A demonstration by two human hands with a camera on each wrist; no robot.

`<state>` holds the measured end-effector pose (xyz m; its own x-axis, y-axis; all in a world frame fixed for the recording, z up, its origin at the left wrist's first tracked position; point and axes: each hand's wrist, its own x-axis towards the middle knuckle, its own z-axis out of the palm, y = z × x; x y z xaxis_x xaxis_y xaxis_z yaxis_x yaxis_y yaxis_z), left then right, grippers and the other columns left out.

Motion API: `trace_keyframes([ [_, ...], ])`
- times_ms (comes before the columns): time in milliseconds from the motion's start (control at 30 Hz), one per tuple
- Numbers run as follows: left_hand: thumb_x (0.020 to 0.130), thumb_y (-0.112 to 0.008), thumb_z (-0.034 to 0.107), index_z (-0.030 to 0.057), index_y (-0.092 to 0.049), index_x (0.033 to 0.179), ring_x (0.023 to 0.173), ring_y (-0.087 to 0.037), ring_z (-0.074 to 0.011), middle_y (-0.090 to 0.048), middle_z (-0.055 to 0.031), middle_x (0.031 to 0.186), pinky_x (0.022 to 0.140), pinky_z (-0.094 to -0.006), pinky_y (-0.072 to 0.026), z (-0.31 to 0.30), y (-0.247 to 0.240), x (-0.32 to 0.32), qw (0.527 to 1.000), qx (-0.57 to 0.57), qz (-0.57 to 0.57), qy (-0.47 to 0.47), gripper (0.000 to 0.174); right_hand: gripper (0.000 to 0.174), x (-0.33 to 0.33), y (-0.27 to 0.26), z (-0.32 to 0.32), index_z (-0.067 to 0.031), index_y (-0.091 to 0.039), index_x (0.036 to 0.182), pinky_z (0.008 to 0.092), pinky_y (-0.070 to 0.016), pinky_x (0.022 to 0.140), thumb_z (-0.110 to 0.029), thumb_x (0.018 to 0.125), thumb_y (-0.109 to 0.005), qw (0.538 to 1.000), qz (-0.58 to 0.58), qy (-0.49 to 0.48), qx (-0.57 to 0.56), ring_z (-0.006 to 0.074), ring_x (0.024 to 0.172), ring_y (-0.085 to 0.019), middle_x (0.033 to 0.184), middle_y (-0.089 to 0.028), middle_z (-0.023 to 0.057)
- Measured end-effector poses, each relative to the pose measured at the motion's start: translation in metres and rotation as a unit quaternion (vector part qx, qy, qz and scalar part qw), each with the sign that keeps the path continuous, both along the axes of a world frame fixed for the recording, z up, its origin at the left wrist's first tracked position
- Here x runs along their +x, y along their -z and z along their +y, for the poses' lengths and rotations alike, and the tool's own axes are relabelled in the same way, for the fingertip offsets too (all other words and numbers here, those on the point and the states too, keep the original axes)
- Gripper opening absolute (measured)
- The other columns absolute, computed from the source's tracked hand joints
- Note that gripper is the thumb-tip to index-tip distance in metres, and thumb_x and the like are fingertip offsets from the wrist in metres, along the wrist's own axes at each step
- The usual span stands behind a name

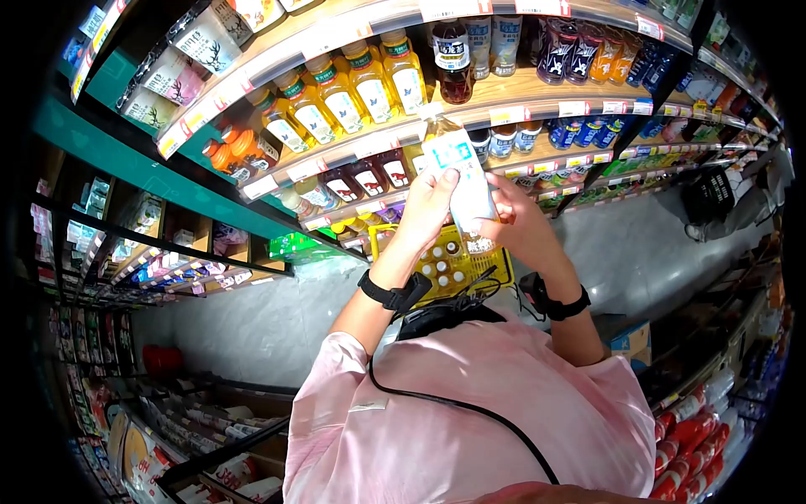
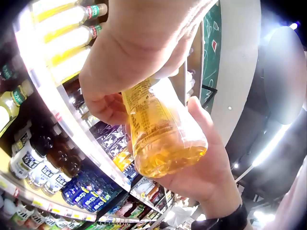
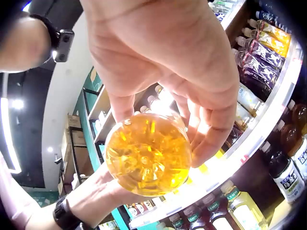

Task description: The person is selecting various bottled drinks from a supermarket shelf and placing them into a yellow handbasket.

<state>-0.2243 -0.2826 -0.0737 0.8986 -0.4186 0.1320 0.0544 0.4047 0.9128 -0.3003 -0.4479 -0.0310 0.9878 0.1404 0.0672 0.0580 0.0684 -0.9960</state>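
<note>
Both hands hold a clear plastic bottle of amber drink [image 1: 463,181] in front of the shelves, its cap end pointing away from the body. The left hand [image 1: 430,202] grips one side, its thumb lying across the white and teal label. On the other side, the right hand [image 1: 516,214] curls its fingers round the bottle. Printed small text on the bottle [image 2: 160,132] shows in the left wrist view, beside the right hand [image 2: 211,165]. The right wrist view looks straight at the bottle's base [image 3: 146,155], with the right hand [image 3: 165,62] above it.
A yellow basket [image 1: 506,267] with several white-capped bottles stands below the hands. Ahead, curved shelves hold yellow tea bottles [image 1: 369,88], a dark tea bottle [image 1: 452,63] and blue bottles [image 1: 592,132]. Grey floor [image 1: 252,328] lies to the left; a black cable [image 1: 457,406] crosses the shirt.
</note>
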Motion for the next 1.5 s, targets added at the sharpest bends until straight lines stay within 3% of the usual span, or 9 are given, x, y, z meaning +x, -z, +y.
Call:
trace_keyframes([
  [300, 0.102, -0.054, 0.037, 0.0005, -0.054, 0.131, 0.081, -0.059, -0.0092, -0.063, -0.0054, 0.101, 0.065, -0.0248, -0.0518, 0.017, -0.013, -0.001, 0.989, 0.143, -0.008, -0.028, 0.046, 0.039, 0.040, 0.029, -0.039, 0.0022, -0.059, 0.122, 0.0238, -0.0469, 0.078, -0.013, 0.088, -0.070, 0.999, 0.000, 0.048, -0.004, 0.0072, 0.087, -0.058, 0.098, -0.066, 0.0017],
  [367, 0.103, -0.053, 0.030, 0.0020, -0.057, 0.131, 0.095, -0.062, -0.0134, -0.065, -0.0064, 0.109, 0.081, -0.0290, -0.0518, 0.042, -0.001, -0.011, 0.963, 0.252, -0.081, -0.056, 0.039, 0.038, 0.053, 0.032, -0.052, 0.0026, -0.059, 0.122, 0.0239, -0.0469, 0.078, -0.017, 0.090, -0.070, 0.996, 0.003, 0.076, 0.038, 0.0069, 0.087, -0.059, 0.098, -0.066, 0.0015],
  [633, 0.101, -0.058, 0.027, 0.0022, -0.064, 0.116, 0.081, -0.064, -0.0118, -0.068, -0.0050, 0.091, 0.070, -0.0265, -0.0516, 0.148, 0.099, -0.070, 0.943, 0.302, 0.063, -0.124, 0.030, 0.054, 0.111, 0.000, -0.098, 0.0073, -0.043, 0.134, 0.0273, -0.0525, 0.084, 0.002, 0.084, -0.065, 0.994, -0.049, 0.077, 0.062, 0.0166, 0.098, -0.066, 0.110, -0.068, 0.0156],
  [1067, 0.095, -0.055, 0.030, 0.0031, -0.068, 0.109, 0.049, -0.053, -0.0128, -0.070, -0.0097, 0.078, 0.044, -0.0293, -0.0432, 0.275, 0.338, -0.193, 0.837, 0.438, 0.276, -0.179, 0.033, 0.059, 0.275, 0.020, -0.099, 0.0044, -0.046, 0.124, 0.0335, -0.0530, 0.085, -0.009, 0.074, -0.075, 0.945, -0.146, 0.261, -0.130, 0.0216, 0.097, -0.066, 0.107, -0.067, 0.0162],
  [1100, 0.095, -0.056, 0.027, 0.0038, -0.068, 0.110, 0.049, -0.053, -0.0136, -0.071, -0.0105, 0.082, 0.045, -0.0306, -0.0448, 0.273, 0.346, -0.213, 0.827, 0.450, 0.308, -0.133, 0.030, 0.058, 0.281, 0.027, -0.099, 0.0039, -0.045, 0.123, 0.0329, -0.0521, 0.086, -0.006, 0.074, -0.073, 0.929, -0.162, 0.289, -0.163, 0.0208, 0.096, -0.065, 0.106, -0.066, 0.0146],
  [1167, 0.093, -0.056, 0.017, 0.0039, -0.068, 0.110, 0.068, -0.068, -0.0199, -0.072, -0.0139, 0.091, 0.060, -0.0307, -0.0539, 0.283, 0.369, -0.272, 0.818, 0.575, 0.019, 0.020, 0.024, 0.065, 0.267, 0.014, -0.084, 0.0008, -0.040, 0.126, 0.0346, -0.0509, 0.089, -0.005, 0.071, -0.075, 0.918, -0.141, 0.310, -0.205, 0.0233, 0.101, -0.065, 0.107, -0.064, 0.0153],
  [1200, 0.093, -0.056, 0.021, 0.0040, -0.067, 0.109, 0.083, -0.071, -0.0300, -0.071, -0.0180, 0.095, 0.069, -0.0355, -0.0556, 0.262, 0.336, -0.289, 0.823, 0.531, 0.201, -0.023, 0.027, 0.066, 0.272, 0.024, -0.083, 0.0000, -0.039, 0.126, 0.0346, -0.0505, 0.090, -0.006, 0.071, -0.076, 0.920, -0.141, 0.304, -0.202, 0.0234, 0.102, -0.065, 0.108, -0.064, 0.0151],
  [1233, 0.092, -0.055, 0.028, 0.0043, -0.066, 0.108, 0.091, -0.067, -0.0397, -0.068, -0.0235, 0.098, 0.073, -0.0424, -0.0544, 0.280, 0.393, -0.310, 0.780, 0.622, 0.011, 0.068, 0.030, 0.067, 0.276, 0.030, -0.081, -0.0008, -0.038, 0.126, 0.0347, -0.0501, 0.090, -0.007, 0.071, -0.076, 0.922, -0.143, 0.299, -0.200, 0.0234, 0.102, -0.065, 0.110, -0.063, 0.0148],
  [1500, 0.090, -0.059, 0.028, 0.0035, -0.067, 0.104, 0.091, -0.064, -0.0429, -0.068, -0.0242, 0.098, 0.075, -0.0447, -0.0529, 0.269, 0.379, -0.314, 0.800, 0.598, 0.034, 0.006, 0.029, 0.071, 0.271, 0.048, -0.073, 0.0007, -0.039, 0.132, 0.0439, -0.0482, 0.093, -0.016, 0.073, -0.076, 0.910, -0.217, 0.280, -0.216, 0.0410, 0.110, -0.061, 0.117, -0.062, 0.0267],
])
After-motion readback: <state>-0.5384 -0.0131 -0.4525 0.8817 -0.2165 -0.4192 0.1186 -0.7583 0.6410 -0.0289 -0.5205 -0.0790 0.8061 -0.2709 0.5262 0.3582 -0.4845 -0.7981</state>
